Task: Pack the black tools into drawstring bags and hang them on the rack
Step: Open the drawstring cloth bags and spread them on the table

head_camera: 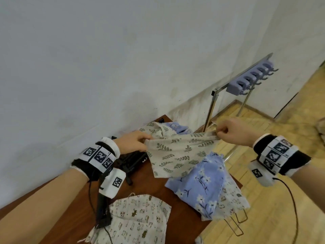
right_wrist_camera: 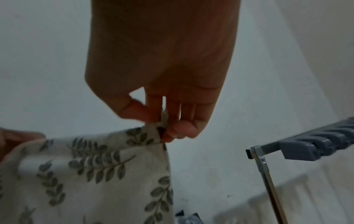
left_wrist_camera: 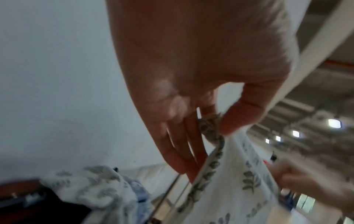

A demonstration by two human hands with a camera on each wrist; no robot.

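A cream drawstring bag with green leaf print (head_camera: 179, 155) hangs stretched in the air between both hands above the brown table (head_camera: 154, 187). My left hand (head_camera: 135, 144) pinches its left top corner (left_wrist_camera: 208, 125) between thumb and fingers. My right hand (head_camera: 228, 131) pinches the right top corner (right_wrist_camera: 153, 133). Black tools (head_camera: 131, 162) lie on the table below my left wrist, partly hidden by it. The rack (head_camera: 246, 83), a metal frame with grey-blue hooks, stands to the right against the wall.
A blue floral bag (head_camera: 202, 184) and a pale printed bag under it overhang the table's right edge. A cream animal-print bag (head_camera: 140, 219) lies near the front. More bags (head_camera: 168, 128) are heaped at the back by the wall. Wooden floor lies right.
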